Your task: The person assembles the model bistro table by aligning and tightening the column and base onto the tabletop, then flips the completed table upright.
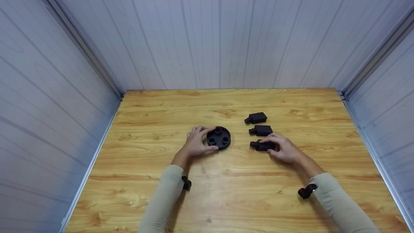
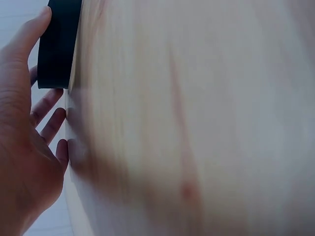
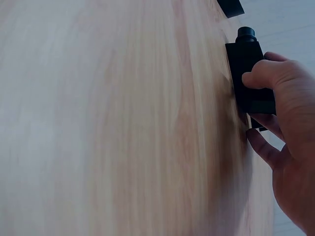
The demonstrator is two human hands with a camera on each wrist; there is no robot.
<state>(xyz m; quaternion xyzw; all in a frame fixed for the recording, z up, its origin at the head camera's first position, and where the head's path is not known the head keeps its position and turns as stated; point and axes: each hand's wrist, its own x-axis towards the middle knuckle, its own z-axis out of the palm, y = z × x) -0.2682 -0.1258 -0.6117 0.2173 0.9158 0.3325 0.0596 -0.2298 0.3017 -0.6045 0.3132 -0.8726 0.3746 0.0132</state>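
Note:
A round black disc (image 1: 220, 137) with three raised round sockets lies on the wooden table. My left hand (image 1: 195, 142) holds it from the left side, thumb at its near edge and forefinger at its far edge. In the left wrist view the disc's side wall (image 2: 59, 49) shows beside the thumb. To the right, three black blocks with short round necks lie in a column, necks toward the left. My right hand (image 1: 283, 149) grips the nearest block (image 1: 262, 145) by its body, thumb against its face in the right wrist view. Beyond it are the middle block (image 1: 263, 130) and the farthest block (image 1: 257, 117).
The wooden tabletop (image 1: 226, 194) is enclosed by a pale panelled back wall (image 1: 207, 45) and side walls on the left (image 1: 42, 106) and right (image 1: 388, 106). Both sleeved wrists carry small black cameras. A dark piece (image 3: 230, 7) is partly cut off in the right wrist view.

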